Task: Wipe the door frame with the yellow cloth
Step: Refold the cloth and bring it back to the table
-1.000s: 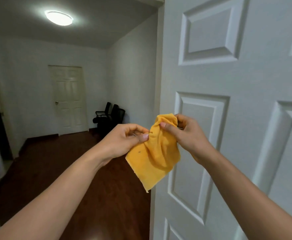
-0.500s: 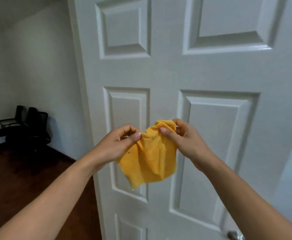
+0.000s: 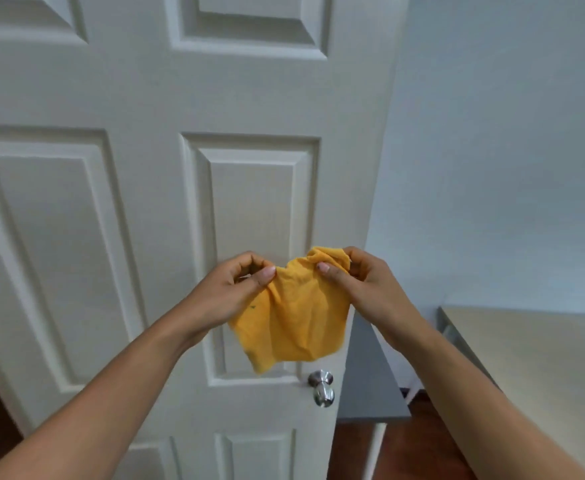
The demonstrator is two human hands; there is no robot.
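Observation:
A crumpled yellow cloth [image 3: 292, 320] hangs between both hands in front of a white panelled door [image 3: 128, 202]. My left hand [image 3: 228, 292] pinches the cloth's upper left edge between thumb and fingers. My right hand [image 3: 360, 282] grips its bunched upper right corner. The cloth is held a little away from the door, just above a silver door knob [image 3: 322, 388]. The door's right edge [image 3: 377, 188] runs down beside my right hand. No door frame is clearly visible.
A pale wall [image 3: 509, 150] fills the right side. A light wooden tabletop [image 3: 533, 358] stands at the lower right, close to my right forearm. Dark wooden floor [image 3: 412, 441] shows below the door's edge and at the lower left.
The view has swung to the right, from the hallway and the door's left edge to the door's right edge, knob and table. Both hands keep the same hold on the cloth.

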